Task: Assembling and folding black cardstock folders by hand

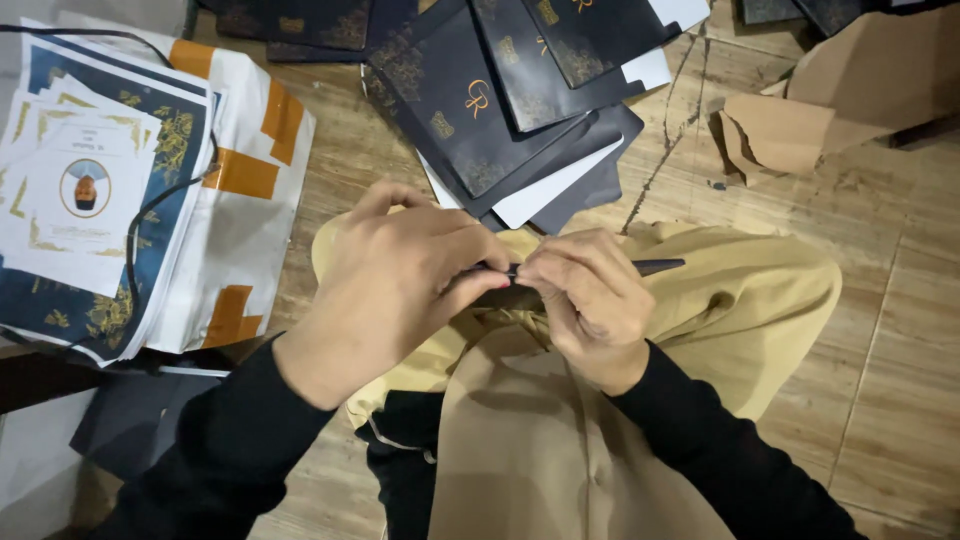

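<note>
**Both hands closed on a thin dark card, held edge-on over the lap**

I see the left hand (385, 285) and right hand (590, 300) meeting above the knees, both pinching one dark card (655, 267) that is seen almost edge-on. It shows only as a thin black line running from between the thumbs out past the right knuckles. Left fingers are curled shut over the near end; right thumb and forefinger are closed on the middle. No gap shows in either grip.

My judgement on handling: light, thin, fairly stiff board that will crease if bent hard. The surface looks smooth, so probably a little slippery. It is best held by its edges with flat finger pads.

Surroundings: a pile of dark printed envelopes (500, 90) on the wooden floor (890, 380) just ahead of the knees. A stack of white and blue printed sheets (100, 190) lies to the left, with a black cable across it. Torn brown cardboard (800, 125) lies upper right.
</note>
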